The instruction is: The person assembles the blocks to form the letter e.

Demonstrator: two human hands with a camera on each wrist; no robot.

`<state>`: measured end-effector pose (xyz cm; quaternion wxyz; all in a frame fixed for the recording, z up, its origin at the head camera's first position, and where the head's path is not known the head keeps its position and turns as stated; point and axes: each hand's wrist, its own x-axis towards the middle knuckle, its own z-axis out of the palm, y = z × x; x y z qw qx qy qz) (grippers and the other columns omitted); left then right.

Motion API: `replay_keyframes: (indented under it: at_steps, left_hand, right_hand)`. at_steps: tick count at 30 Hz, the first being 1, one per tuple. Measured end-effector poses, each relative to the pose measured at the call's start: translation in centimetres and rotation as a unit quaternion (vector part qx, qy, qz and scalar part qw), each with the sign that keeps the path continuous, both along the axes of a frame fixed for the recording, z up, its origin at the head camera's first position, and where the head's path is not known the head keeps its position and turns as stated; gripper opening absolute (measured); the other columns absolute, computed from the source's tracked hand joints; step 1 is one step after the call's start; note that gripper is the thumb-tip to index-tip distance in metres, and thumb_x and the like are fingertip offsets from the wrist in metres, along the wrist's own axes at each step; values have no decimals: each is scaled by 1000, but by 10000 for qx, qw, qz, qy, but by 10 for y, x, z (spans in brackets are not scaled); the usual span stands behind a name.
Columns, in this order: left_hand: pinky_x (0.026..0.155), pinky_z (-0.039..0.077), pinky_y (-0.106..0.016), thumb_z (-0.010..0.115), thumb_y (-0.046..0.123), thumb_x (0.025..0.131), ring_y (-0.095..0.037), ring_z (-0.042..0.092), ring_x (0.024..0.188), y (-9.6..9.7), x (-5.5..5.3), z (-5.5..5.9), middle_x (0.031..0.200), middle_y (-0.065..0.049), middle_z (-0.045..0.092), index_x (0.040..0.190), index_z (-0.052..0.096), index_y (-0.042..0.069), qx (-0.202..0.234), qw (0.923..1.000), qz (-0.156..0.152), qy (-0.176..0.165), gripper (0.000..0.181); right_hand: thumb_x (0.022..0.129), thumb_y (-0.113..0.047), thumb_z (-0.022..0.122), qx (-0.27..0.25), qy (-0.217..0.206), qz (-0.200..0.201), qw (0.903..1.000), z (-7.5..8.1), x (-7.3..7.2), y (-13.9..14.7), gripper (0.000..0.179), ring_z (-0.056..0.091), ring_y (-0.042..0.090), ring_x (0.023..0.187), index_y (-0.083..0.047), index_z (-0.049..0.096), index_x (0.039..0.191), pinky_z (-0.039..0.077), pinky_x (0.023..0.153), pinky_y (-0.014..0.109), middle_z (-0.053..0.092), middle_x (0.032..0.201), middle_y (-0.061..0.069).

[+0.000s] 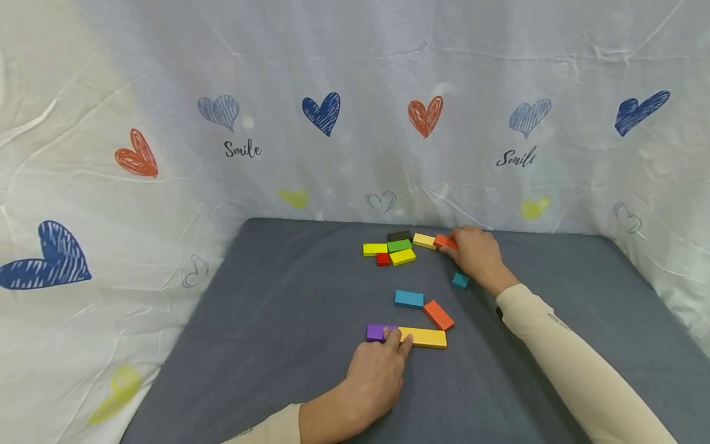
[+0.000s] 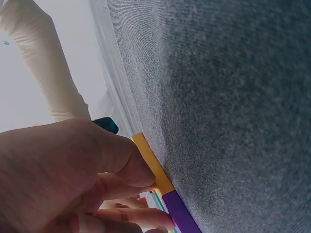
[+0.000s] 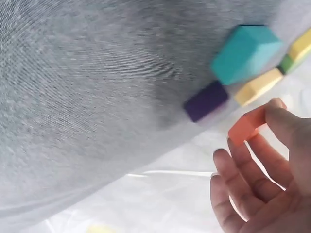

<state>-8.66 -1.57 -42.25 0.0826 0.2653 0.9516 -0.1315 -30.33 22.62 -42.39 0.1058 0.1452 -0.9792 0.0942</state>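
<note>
My right hand [image 1: 478, 254] pinches an orange block [image 3: 250, 124] between thumb and fingertips at the far side of the table. Beside it lies a pale yellow block [image 1: 424, 241]; a teal block [image 1: 460, 280] sits under the wrist. In the right wrist view a dark purple block [image 3: 206, 101] also shows, hidden from the head view by that hand. Nearer, my left hand [image 1: 377, 373] rests its fingertips on a purple block [image 1: 375, 333] and a long yellow-orange block [image 1: 429, 337], which stand end to end in a row.
Behind that row lie a blue block [image 1: 409, 300] and a slanted orange block [image 1: 439, 315]. Farther back, black [image 1: 399, 236], green [image 1: 399, 246], yellow [image 1: 375, 250] and red blocks [image 1: 383, 259] form a cluster. A white heart-printed cloth [image 1: 355, 154] hangs behind the grey table [image 1: 266, 296].
</note>
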Motion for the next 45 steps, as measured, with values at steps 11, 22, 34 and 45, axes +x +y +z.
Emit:
replay_keyframes:
  at_steps: [11,22,34,45]
  left_hand:
    - [45,39,-26,60,52,105,-11,45,51,1,0,-1,156,-6,52,163,43,33,-113,9999,29,-12,63]
    - [47,45,-26,64,51,102,-11,47,55,1,1,-2,151,-7,56,160,49,30,-37,9993,-160,340,63]
    - [47,46,-27,65,54,101,-12,51,58,0,3,-3,147,-6,57,159,50,32,-103,9983,-223,522,65]
    - [50,48,-28,67,56,99,-13,57,63,-2,3,-4,147,-5,58,157,52,34,-103,9974,-227,676,64]
  right_hand:
    - [91,-37,85,-91,278,684,9972,16,29,-33,43,62,27,76,-6,76,118,56,68,45,70,93,10]
    - [90,-38,86,-116,116,1348,9907,25,58,-75,40,60,19,69,-9,78,117,56,65,37,71,91,5]
    - [94,-34,83,178,-195,1652,9859,16,72,-101,35,67,24,87,-7,79,115,60,81,39,71,107,8]
    - [95,-33,82,11,-55,2295,9733,0,79,-117,28,64,20,79,-9,78,109,57,78,38,69,102,4]
